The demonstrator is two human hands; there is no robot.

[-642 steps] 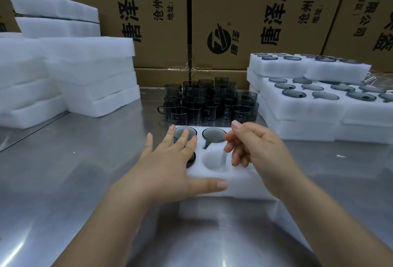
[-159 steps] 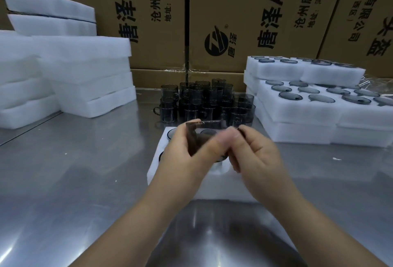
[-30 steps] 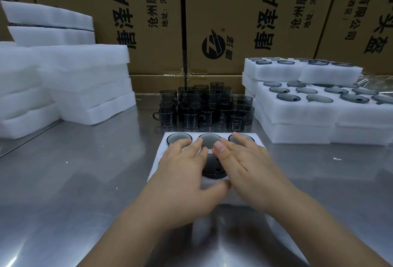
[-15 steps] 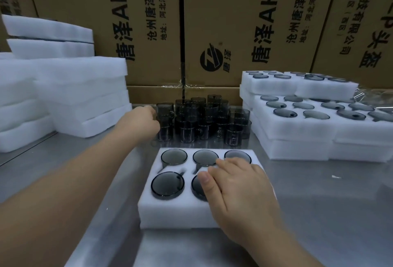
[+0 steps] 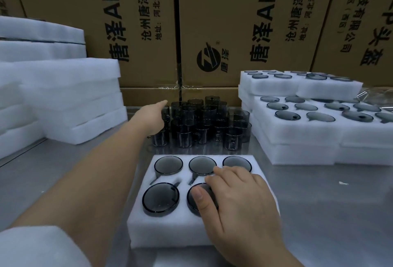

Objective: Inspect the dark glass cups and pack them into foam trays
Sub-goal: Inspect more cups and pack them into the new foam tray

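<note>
Reaching farther than half a second ago, the left hand is stretching with straightened fingers over the loose dark cups clustered toward the counter's far edge, gripping nothing visible. The right hand is lying flat and relaxed on the foam tray near the front edge, its thumb pressing a packed cup.

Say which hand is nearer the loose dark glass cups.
Left. The left hand is at the left edge of the loose dark glass cups; the right hand rests on the foam tray in front.
</note>
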